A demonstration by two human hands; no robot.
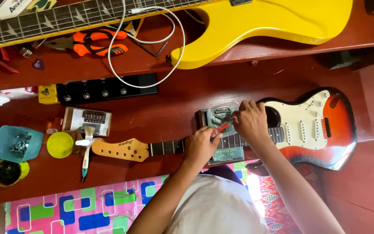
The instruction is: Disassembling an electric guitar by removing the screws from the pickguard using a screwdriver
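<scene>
Screws and small metal parts fill a teal tray (5,143) at the far left of the dark red worktop (169,112), beside a yellow disc (59,144) and a brush (86,149). Next lies the sunburst guitar (312,130), its headstock stripped of tuners and its neck seemingly unstrung, so reassembly looks unfinished. Over the neck, the left hand (201,146) pinches a red-handled tool (220,128). The right hand (250,121) is closed on small parts at a clear plastic box (221,113). A yellow guitar (265,21) lies on the shelf behind.
</scene>
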